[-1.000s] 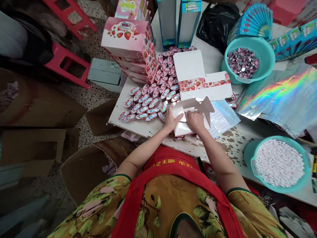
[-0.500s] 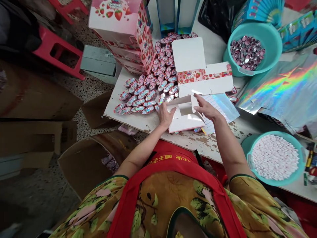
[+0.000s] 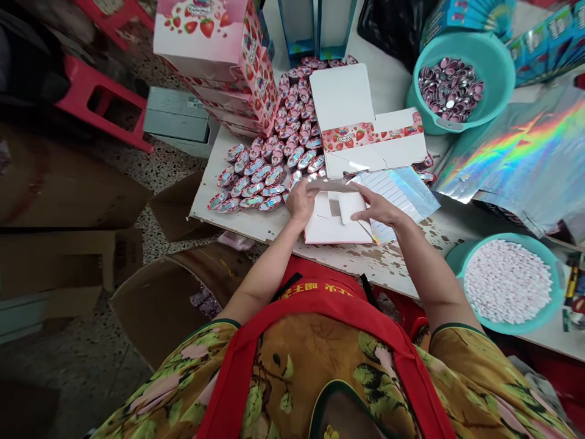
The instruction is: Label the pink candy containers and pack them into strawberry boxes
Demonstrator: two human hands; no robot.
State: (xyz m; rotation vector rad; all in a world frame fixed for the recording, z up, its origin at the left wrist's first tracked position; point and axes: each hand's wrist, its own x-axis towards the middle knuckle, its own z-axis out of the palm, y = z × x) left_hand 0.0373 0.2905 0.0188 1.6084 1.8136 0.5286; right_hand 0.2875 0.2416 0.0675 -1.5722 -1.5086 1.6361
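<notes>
In the head view, the box (image 3: 338,233), white inside and half-folded, rests on the table (image 3: 256,221) near the edge, in front of the person, probably so both arms can reach it easily. The left hand (image 3: 300,204) grasps its left end near the raised back panel, which seems to keep the box from sliding. The right hand (image 3: 379,207) grasps its right end, thumb against a white flap (image 3: 350,207), apparently to control the fold.

Just beyond lies 1 flattened box (image 3: 340,91), near enough to reach. Shiny packets (image 3: 262,174) stand close together left of the hands, perhaps to save space. The stacked boxes (image 3: 196,52) rise behind them. To the right, 2 basins (image 3: 457,253) hold small loose pieces (image 3: 507,280), likely to stop them scattering.
</notes>
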